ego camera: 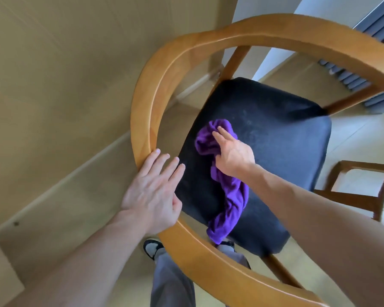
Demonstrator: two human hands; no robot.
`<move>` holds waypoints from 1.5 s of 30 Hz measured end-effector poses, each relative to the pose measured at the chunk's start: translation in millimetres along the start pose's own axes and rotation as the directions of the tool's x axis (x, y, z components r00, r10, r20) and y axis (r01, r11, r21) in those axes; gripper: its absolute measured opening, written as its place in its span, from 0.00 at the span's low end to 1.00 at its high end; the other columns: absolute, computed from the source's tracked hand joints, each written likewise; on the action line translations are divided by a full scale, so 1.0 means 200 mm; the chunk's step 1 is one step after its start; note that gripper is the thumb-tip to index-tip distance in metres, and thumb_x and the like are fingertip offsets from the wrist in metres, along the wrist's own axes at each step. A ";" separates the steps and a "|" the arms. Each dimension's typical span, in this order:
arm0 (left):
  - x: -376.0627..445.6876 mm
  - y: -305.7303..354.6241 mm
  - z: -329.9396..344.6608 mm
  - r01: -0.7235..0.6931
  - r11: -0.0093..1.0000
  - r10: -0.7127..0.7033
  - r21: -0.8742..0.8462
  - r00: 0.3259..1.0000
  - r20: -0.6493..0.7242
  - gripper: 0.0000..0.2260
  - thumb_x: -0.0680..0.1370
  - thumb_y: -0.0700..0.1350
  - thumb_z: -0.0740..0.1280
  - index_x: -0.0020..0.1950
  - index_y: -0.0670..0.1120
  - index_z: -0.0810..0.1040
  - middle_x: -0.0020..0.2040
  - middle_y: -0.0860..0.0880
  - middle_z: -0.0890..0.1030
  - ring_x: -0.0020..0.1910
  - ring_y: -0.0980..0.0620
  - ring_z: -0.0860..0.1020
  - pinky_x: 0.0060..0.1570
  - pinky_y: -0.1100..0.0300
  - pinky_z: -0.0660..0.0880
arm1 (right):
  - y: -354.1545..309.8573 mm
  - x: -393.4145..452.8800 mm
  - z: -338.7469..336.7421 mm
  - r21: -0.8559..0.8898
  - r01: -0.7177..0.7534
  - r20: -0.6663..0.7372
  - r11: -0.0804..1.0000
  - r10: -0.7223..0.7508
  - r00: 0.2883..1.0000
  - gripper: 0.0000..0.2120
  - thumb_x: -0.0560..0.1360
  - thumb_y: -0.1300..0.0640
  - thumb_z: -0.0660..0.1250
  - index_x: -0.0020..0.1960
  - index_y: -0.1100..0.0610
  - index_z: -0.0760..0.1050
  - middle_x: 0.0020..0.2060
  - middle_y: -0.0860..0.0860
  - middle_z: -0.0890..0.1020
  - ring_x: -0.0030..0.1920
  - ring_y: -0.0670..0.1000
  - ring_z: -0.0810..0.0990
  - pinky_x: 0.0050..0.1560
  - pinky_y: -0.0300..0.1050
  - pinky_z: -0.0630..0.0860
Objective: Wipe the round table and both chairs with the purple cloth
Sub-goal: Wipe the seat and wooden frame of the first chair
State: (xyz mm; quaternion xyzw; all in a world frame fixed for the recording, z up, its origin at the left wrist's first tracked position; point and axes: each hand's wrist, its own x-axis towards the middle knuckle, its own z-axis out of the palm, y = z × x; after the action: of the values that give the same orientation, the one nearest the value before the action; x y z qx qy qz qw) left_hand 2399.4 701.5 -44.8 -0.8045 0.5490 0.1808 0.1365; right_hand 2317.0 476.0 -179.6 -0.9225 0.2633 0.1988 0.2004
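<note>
Right hand (pixel 233 154) gripping purple cloth (pixel 226 185) on chair (pixel 275 134) seat, fingertips buried, left hand (pixel 152 191) flat, fingers straight on rail

One chair (pixel 264 140) with a black seat, one purple cloth (pixel 227 189) on that seat, and right of the chair perhaps one more wooden frame (pixel 364 191), cropped.
</note>
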 end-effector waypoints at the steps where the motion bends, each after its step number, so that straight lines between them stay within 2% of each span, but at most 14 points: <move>1: 0.00 0.00 0.00 -0.002 1.000 0.002 0.000 1.000 0.000 0.32 0.73 0.51 0.56 0.75 0.42 0.73 0.73 0.42 0.75 0.74 0.39 0.70 0.80 0.42 0.50 | -0.02 0.02 0.02 0.041 -0.079 0.002 0.996 0.079 0.997 0.38 0.74 0.55 0.64 0.82 0.46 0.55 0.82 0.43 0.51 0.65 0.58 0.78 0.48 0.49 0.78; 4: 0.00 0.00 0.00 -0.004 1.000 0.004 -0.007 1.000 0.009 0.31 0.73 0.50 0.55 0.73 0.41 0.75 0.71 0.42 0.77 0.72 0.39 0.71 0.80 0.43 0.50 | -0.10 -0.15 0.20 0.017 -0.072 0.109 0.997 0.070 0.992 0.42 0.75 0.53 0.65 0.82 0.43 0.47 0.82 0.47 0.40 0.55 0.61 0.82 0.37 0.47 0.74; 7: 0.00 0.01 -0.02 0.009 1.000 -0.009 -0.003 1.000 0.025 0.31 0.73 0.50 0.55 0.73 0.41 0.76 0.71 0.42 0.78 0.72 0.39 0.72 0.80 0.44 0.49 | -0.11 -0.48 0.39 -0.157 0.301 0.354 0.941 -0.231 0.906 0.42 0.77 0.51 0.65 0.81 0.39 0.43 0.80 0.54 0.33 0.53 0.59 0.78 0.33 0.48 0.69; 10: 0.00 0.01 -0.04 0.004 1.000 -0.004 -0.001 0.999 0.033 0.30 0.72 0.50 0.58 0.73 0.41 0.76 0.71 0.42 0.78 0.72 0.39 0.72 0.80 0.44 0.48 | -0.05 -0.60 0.42 -0.225 0.558 0.570 0.799 -0.356 0.741 0.35 0.80 0.56 0.62 0.81 0.40 0.50 0.80 0.57 0.36 0.60 0.60 0.72 0.38 0.53 0.68; 13: 0.01 0.00 -0.03 -0.014 1.000 0.015 -0.011 0.999 0.030 0.31 0.72 0.50 0.55 0.72 0.40 0.76 0.69 0.41 0.78 0.70 0.38 0.72 0.81 0.44 0.48 | 0.00 -0.48 0.32 -0.248 0.652 0.561 0.717 -0.442 0.700 0.30 0.80 0.58 0.63 0.78 0.43 0.60 0.81 0.54 0.45 0.63 0.61 0.71 0.38 0.53 0.68; 16: 0.01 0.00 -0.02 -0.022 1.000 0.022 -0.018 1.000 0.016 0.30 0.72 0.50 0.55 0.71 0.40 0.77 0.68 0.41 0.79 0.70 0.38 0.73 0.81 0.44 0.46 | 0.11 -0.31 0.20 -0.303 0.540 0.384 0.785 -0.418 0.823 0.25 0.79 0.52 0.64 0.75 0.43 0.65 0.81 0.48 0.53 0.63 0.59 0.72 0.44 0.52 0.78; 19: 0.00 -0.01 -0.01 -0.031 0.999 0.031 -0.039 0.999 0.019 0.30 0.73 0.50 0.55 0.71 0.40 0.77 0.68 0.41 0.79 0.70 0.38 0.73 0.81 0.41 0.49 | 0.21 -0.10 0.07 -0.143 0.058 0.041 0.988 -0.052 0.998 0.24 0.77 0.54 0.63 0.73 0.44 0.68 0.80 0.45 0.57 0.64 0.61 0.75 0.50 0.54 0.78; 23: 0.00 -0.02 0.01 -0.047 0.997 0.046 -0.060 0.999 -0.014 0.29 0.73 0.51 0.56 0.70 0.41 0.78 0.67 0.41 0.80 0.70 0.38 0.73 0.80 0.41 0.51 | 0.07 0.01 0.06 0.130 -0.249 -0.003 0.960 0.251 0.968 0.25 0.72 0.53 0.64 0.69 0.48 0.66 0.82 0.51 0.52 0.62 0.64 0.78 0.50 0.54 0.76; 26: 0.00 -0.02 0.02 -0.058 0.996 0.055 -0.070 0.997 -0.046 0.30 0.72 0.49 0.56 0.71 0.40 0.76 0.67 0.41 0.80 0.69 0.38 0.73 0.81 0.43 0.49 | -0.14 -0.14 0.20 0.092 -0.162 0.073 0.982 0.155 0.985 0.35 0.75 0.50 0.65 0.79 0.42 0.55 0.82 0.55 0.42 0.58 0.65 0.80 0.48 0.54 0.78; 28: 0.01 -0.02 0.03 -0.058 0.996 0.054 -0.063 0.996 -0.064 0.31 0.71 0.48 0.55 0.72 0.39 0.76 0.66 0.41 0.80 0.69 0.38 0.73 0.81 0.43 0.48 | -0.27 -0.28 0.31 0.010 0.062 0.200 0.998 -0.063 0.978 0.36 0.78 0.50 0.63 0.81 0.41 0.49 0.81 0.58 0.37 0.54 0.63 0.81 0.42 0.52 0.79; 31: 0.01 -0.02 0.04 -0.052 0.997 0.047 -0.054 0.996 -0.076 0.31 0.71 0.48 0.56 0.72 0.39 0.75 0.65 0.40 0.80 0.68 0.37 0.72 0.81 0.43 0.47 | -0.34 -0.42 0.42 -0.177 0.398 0.448 0.900 -0.287 0.847 0.38 0.81 0.55 0.63 0.82 0.42 0.44 0.80 0.59 0.33 0.59 0.59 0.76 0.37 0.49 0.73; 34: 0.01 -0.01 0.04 -0.037 0.998 0.034 -0.047 0.998 -0.060 0.31 0.71 0.48 0.56 0.72 0.39 0.75 0.64 0.40 0.80 0.68 0.37 0.72 0.81 0.45 0.45 | -0.26 -0.31 0.34 -0.282 0.540 0.469 0.793 -0.377 0.799 0.37 0.81 0.60 0.62 0.82 0.41 0.46 0.81 0.55 0.37 0.63 0.59 0.72 0.38 0.51 0.71; 40: 0.01 0.06 0.04 0.144 0.985 -0.149 -0.097 0.988 -0.051 0.33 0.71 0.47 0.53 0.74 0.39 0.72 0.74 0.39 0.73 0.75 0.39 0.67 0.82 0.47 0.46 | -0.07 0.20 -0.02 -0.366 0.262 0.238 0.893 -0.183 0.954 0.42 0.76 0.63 0.65 0.82 0.44 0.47 0.82 0.49 0.41 0.64 0.61 0.74 0.45 0.52 0.74; 45: 0.02 0.18 0.05 0.350 0.917 -0.377 -0.191 0.917 -0.128 0.38 0.69 0.44 0.56 0.81 0.40 0.63 0.84 0.40 0.54 0.83 0.43 0.52 0.81 0.45 0.51 | -0.26 0.11 0.05 -0.211 0.265 0.322 0.941 -0.189 0.928 0.42 0.73 0.59 0.68 0.81 0.46 0.52 0.82 0.50 0.40 0.65 0.61 0.76 0.48 0.51 0.75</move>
State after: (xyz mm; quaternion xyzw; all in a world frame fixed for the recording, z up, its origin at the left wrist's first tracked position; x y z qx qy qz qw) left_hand 2366.0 690.0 -55.6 -0.9132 0.3819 0.1306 0.0561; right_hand 2360.0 511.7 -184.1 -0.9241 0.0936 0.3423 0.1414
